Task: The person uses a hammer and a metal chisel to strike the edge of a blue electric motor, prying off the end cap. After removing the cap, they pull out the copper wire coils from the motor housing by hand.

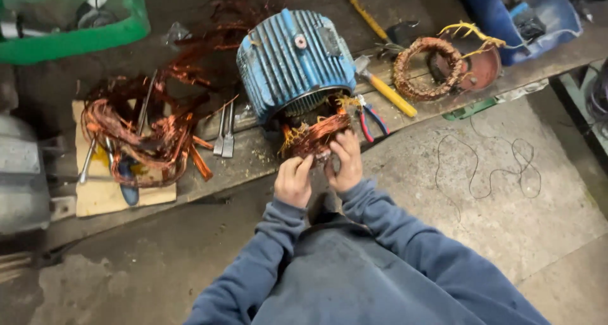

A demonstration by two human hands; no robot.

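Both hands are working at the copper winding [316,135] hanging out of the open end of the blue ribbed motor housing [292,59], centre of frame, just above the hands. Left hand [292,180] is curling its fingers into the lower edge of the winding, closed on the wire; right hand [346,161] is gripping the same bundle from the rt side, fingertips pinching strands. Red-handled pliers [367,123] are lying just beside the right hand, touching the housing's edge. A yellow-handled tool [389,94] is lying further rt, near a loose wound coil ring [428,68] in upper rt. A heap of pulled copper wire [142,125] is sitting on cardboard [95,195] at left, w/ a green crate [76,37] in upper left. A thin wire loop [500,166] is lying on the floor at rt.
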